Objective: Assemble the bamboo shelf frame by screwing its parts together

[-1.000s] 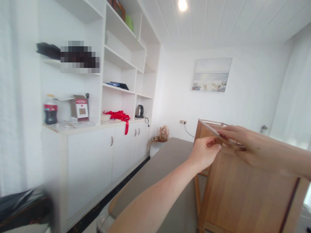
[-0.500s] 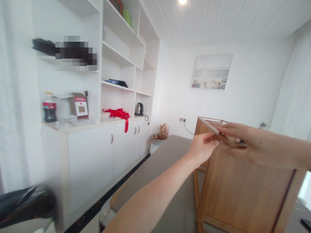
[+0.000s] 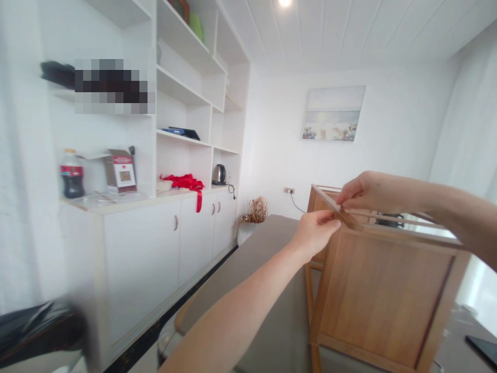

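Observation:
A light wooden cabinet frame [image 3: 382,295] stands on a grey table [image 3: 267,259], its panel side facing me. My left hand [image 3: 316,233] grips the frame's upper left corner rail, fingers curled round it. My right hand [image 3: 363,192] pinches the same top rail from above, just to the right of the left hand. Thin wooden slats run across the open top behind my hands.
A white cupboard [image 3: 155,248] with shelves lines the left wall, bearing a cola bottle [image 3: 71,173], a small box [image 3: 121,171], a red ribbon [image 3: 186,183] and a kettle [image 3: 219,174]. A dried plant [image 3: 254,211] stands in the corner. A dark object [image 3: 34,331] lies at lower left.
My right hand has lifted and drawn back along the top rail, its fingers now pinching from above. The view has shifted a little to the right. My left hand keeps its grip.

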`<state>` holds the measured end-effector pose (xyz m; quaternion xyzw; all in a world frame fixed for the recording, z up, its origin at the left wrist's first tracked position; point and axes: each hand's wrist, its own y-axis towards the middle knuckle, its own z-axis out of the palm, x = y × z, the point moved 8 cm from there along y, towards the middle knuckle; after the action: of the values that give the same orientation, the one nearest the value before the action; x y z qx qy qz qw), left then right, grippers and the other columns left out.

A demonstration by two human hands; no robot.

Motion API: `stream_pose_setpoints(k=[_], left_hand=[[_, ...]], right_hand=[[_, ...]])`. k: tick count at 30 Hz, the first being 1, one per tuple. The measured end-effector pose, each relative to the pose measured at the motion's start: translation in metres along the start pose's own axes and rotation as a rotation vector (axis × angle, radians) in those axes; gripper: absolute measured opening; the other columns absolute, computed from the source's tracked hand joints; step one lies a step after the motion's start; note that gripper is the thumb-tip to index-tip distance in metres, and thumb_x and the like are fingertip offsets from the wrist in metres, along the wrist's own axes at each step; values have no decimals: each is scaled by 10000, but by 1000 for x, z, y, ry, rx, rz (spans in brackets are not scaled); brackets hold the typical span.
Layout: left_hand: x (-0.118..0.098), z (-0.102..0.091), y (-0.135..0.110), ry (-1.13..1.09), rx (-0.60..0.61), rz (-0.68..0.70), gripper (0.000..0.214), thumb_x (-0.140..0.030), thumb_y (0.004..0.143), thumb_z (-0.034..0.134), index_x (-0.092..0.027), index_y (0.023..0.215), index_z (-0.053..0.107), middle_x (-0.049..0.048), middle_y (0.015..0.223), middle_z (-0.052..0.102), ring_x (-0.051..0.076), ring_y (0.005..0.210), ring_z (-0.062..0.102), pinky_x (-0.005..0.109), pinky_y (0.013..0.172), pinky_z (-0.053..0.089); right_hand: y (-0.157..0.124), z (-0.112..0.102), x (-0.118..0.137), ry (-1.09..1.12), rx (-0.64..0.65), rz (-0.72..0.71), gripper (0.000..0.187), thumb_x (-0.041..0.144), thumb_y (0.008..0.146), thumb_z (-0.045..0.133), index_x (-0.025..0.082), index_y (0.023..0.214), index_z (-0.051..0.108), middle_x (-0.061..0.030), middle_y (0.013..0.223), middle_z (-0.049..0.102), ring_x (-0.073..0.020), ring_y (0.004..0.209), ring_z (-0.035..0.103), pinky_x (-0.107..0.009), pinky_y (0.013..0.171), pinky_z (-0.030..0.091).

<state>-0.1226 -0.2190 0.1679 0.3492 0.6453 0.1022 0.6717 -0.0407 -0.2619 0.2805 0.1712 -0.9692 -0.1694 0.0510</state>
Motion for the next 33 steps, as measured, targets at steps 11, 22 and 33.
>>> stream_pose_setpoints(k=[11, 22, 33], left_hand=[[-1, 0, 4, -101, -22, -63, 352, -399, 724, 645, -173, 985, 716, 43, 844, 688, 134, 727, 543, 268, 721, 412], [1, 1, 7, -58, -10, -68, 373, -386, 730, 649, -159, 1022, 700, 57, 867, 687, 130, 727, 558, 258, 712, 417], [-5, -4, 1, 61, -24, -17, 287, -237, 752, 612, -137, 1015, 667, 79, 910, 681, 160, 790, 598, 297, 750, 449]], right_hand=[[9, 16, -8, -5, 91, 64, 206, 350, 659, 560, 245, 713, 729, 26, 586, 647, -155, 561, 564, -242, 485, 399], [-4, 8, 0, 63, 11, 7, 203, 305, 671, 550, 235, 752, 722, 22, 679, 685, -146, 631, 597, -215, 520, 429], [-5, 12, -5, 3, -64, -12, 213, 273, 689, 537, 242, 792, 720, 22, 732, 695, -135, 625, 598, -213, 529, 430]])
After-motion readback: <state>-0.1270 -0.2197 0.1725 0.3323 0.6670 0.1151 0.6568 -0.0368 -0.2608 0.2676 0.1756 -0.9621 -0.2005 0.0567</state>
